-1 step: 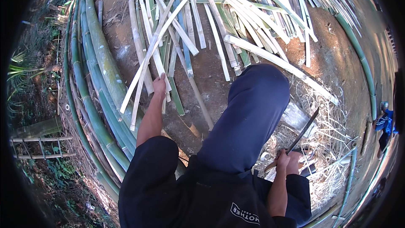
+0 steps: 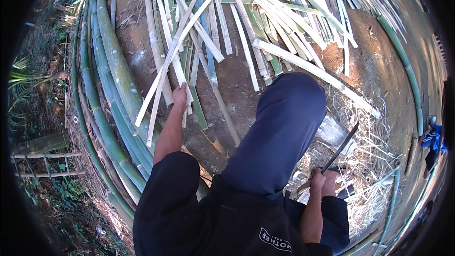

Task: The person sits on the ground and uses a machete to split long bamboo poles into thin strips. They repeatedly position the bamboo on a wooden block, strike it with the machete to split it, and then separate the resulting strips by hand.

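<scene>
My left hand (image 2: 179,95) reaches forward and is closed around the near end of a pale split bamboo strip (image 2: 177,70). Other strips cross over and lie beside that one. Down at the right, near my bare foot, my right hand (image 2: 316,180) grips a machete by its brown handle. The dark blade of the machete (image 2: 340,148) points up and away to the right. Between my hands rises my knee in dark blue trousers (image 2: 289,123). My left fingers are partly hidden.
A heap of bamboo strips (image 2: 284,14) spreads across the far ground. Long green bamboo poles (image 2: 102,109) run along the left side. Pale shavings (image 2: 369,151) cover the ground at right, beside a whitish block (image 2: 334,132). One thick strip (image 2: 317,71) lies just beyond my knee.
</scene>
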The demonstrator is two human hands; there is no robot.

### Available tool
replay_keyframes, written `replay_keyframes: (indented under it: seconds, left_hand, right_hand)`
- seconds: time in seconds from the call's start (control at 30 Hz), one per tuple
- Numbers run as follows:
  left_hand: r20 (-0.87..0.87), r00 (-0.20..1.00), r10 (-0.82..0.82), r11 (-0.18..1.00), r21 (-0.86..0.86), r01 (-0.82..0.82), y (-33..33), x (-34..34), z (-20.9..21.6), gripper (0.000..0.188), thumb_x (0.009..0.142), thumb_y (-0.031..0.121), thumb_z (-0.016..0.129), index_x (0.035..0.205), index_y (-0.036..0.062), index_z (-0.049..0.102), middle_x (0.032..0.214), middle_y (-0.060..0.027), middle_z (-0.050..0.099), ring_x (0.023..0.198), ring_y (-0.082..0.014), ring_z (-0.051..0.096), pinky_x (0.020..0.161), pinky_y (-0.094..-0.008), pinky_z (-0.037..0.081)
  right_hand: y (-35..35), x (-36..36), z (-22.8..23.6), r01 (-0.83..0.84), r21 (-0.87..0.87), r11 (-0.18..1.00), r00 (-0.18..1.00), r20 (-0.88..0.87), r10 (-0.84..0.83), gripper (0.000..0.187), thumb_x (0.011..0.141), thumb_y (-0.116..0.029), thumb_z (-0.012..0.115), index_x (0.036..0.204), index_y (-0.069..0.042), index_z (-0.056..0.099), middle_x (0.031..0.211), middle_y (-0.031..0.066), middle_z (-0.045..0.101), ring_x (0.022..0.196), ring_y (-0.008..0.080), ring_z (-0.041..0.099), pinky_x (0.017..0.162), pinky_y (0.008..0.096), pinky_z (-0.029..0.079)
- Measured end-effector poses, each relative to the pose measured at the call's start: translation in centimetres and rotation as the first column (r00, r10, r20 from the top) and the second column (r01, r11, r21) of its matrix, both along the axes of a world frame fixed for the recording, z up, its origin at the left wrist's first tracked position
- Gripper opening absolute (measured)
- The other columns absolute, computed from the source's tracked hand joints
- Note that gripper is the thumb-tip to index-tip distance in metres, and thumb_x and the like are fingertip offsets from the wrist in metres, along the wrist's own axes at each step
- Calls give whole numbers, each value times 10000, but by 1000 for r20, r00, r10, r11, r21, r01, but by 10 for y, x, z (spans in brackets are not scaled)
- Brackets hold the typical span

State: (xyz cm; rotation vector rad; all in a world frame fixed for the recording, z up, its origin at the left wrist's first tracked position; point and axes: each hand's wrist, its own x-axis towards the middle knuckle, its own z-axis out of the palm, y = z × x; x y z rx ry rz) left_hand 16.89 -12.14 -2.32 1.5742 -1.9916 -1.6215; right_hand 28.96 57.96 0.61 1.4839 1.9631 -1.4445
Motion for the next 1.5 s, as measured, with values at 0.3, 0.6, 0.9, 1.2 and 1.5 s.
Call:
replay_keyframes:
  seconds: [0.3,0.6,0.9,1.2,1.5]
  left_hand:
    - [-17,1000,0,1000,16,0,16,14,11,430,947,469,645,1018,45,646,715,-20,573,569,-125,531,529,-309,448]
    - [-61,998,-13,996,85,18,26,4,25,412,952,440,645,1030,35,648,701,-15,531,547,-114,493,489,-312,407]
    - [196,981,-4,851,-515,106,24,7,6,483,930,465,640,996,-12,674,812,-158,697,795,-326,678,773,-443,517]
    - [153,982,108,917,-397,-39,-23,24,-13,531,871,496,662,1057,1,706,972,-220,721,982,-376,681,918,-449,488]
    - [406,882,239,951,-282,-128,-54,50,-30,867,778,362,786,1428,-55,391,1391,-292,497,1287,-378,513,1111,-453,396]
  right_hand:
    - [-5,-3,0,19,-2,1000,1000,13,-19,231,877,-161,586,690,-33,541,561,43,496,414,169,489,405,326,416]
    - [-4,-3,4,9,-1,1000,1000,-6,-9,299,871,-207,599,639,-29,535,550,64,506,431,184,515,411,336,410]
    - [-4,-3,3,3,4,1000,1000,-10,-3,267,880,-170,582,655,-29,553,552,52,501,430,173,513,419,326,418]
    - [-5,-5,4,-21,4,1000,1000,22,21,212,883,-168,581,725,-27,571,586,47,518,452,166,523,432,321,431]
    - [-13,-6,13,40,-11,999,999,-8,-40,176,884,-145,570,745,-40,548,591,42,504,451,157,502,432,310,431]
